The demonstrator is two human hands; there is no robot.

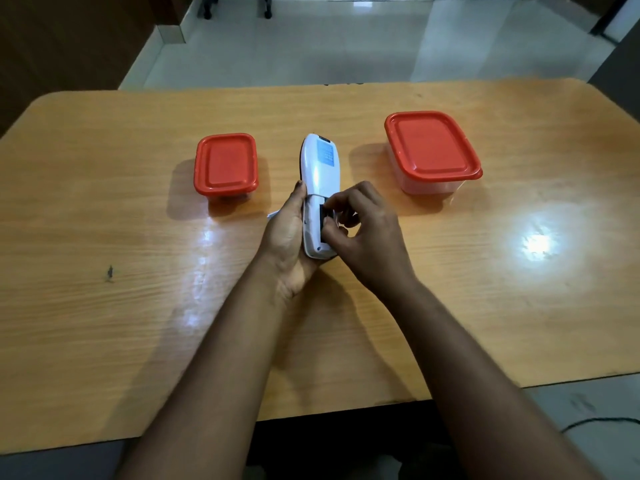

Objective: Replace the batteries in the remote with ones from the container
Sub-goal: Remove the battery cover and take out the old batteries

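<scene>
- Meanwhile, left hand cradles the white remote back-up above the wooden table.
- Right hand pinches at its dark battery bay.
- Closed red-lidded small container sits beyond-left of the grip, large container beyond-right.

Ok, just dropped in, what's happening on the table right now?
A person is working on a white remote, held back side up over the wooden table. The left hand cradles it from below while the right hand works its fingertips at the dark battery compartment near the lower end. Two red-lidded containers, a small one on the left and a larger one on the right, stand closed.
</scene>
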